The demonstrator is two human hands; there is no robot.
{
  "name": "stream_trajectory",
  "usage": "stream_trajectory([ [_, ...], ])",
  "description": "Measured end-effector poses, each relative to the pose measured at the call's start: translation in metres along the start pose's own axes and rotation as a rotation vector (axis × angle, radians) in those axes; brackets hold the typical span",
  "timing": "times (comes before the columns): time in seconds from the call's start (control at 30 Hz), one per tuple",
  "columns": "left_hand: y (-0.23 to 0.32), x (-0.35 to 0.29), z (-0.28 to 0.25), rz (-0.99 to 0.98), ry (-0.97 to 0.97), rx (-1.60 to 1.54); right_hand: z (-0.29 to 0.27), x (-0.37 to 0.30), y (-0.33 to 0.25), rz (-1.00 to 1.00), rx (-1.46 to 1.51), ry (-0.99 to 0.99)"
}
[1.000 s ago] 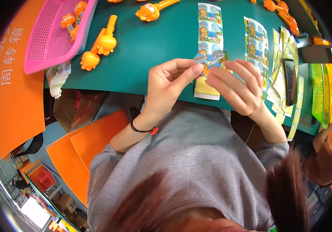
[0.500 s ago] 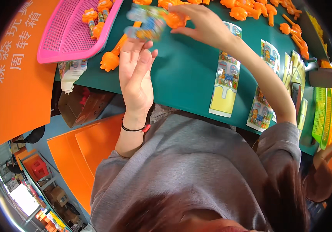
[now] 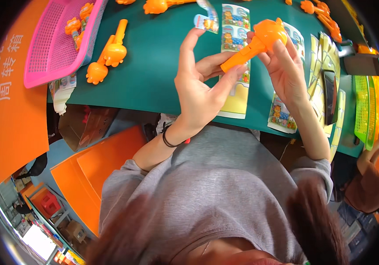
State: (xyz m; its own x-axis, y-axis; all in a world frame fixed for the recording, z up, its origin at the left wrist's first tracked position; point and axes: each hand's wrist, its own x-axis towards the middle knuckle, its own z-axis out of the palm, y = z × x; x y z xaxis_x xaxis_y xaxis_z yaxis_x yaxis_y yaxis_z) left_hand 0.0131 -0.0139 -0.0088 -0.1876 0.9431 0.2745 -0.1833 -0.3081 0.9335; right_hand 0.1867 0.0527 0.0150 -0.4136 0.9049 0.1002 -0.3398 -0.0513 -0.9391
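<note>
1. Orange plastic toy, round-headed with a straight handle, is held between both hands in the upper part of the frame, right of centre; its head is tilted up to the right and its handle slants down to the left.
2. By the left hand, the end of the handle is pinched between thumb and fingers, while the index finger is raised apart.
3. At that raised fingertip, a printed sticker is carried, its upper end curling.
4. By the right hand, the toy's head is gripped from the right, the thumb laid against its side and the fingers partly hidden.
5. Behind the toy, a sticker strip is laid on the green tabletop, partly covered by the hands.
6. At the upper left, more orange toys are set beside a pink basket, in which small decorated toys are contained.
7. At the right, yellow strips are spread under a black object, and a green basket is placed near the edge.
</note>
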Motion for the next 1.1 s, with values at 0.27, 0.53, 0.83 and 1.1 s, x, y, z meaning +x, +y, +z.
stream_trajectory([
  [0.27, 0.018, 0.019, -0.029, -0.329, -0.105, -0.339, -0.036, 0.004, 0.011, 0.153, 0.386, 0.159],
  [0.53, 0.028, 0.015, -0.02, -0.511, -0.418, -0.04, -0.004, -0.007, -0.009, 0.198, 0.245, 0.016],
  [0.83, 0.023, 0.026, -0.021, -0.489, -0.412, -0.044, 0.001, -0.007, -0.006, 0.241, 0.186, 0.011],
  [1.1, 0.02, 0.03, -0.018, -0.473, -0.41, -0.046, 0.004, -0.007, -0.007, 0.267, 0.202, 0.076],
])
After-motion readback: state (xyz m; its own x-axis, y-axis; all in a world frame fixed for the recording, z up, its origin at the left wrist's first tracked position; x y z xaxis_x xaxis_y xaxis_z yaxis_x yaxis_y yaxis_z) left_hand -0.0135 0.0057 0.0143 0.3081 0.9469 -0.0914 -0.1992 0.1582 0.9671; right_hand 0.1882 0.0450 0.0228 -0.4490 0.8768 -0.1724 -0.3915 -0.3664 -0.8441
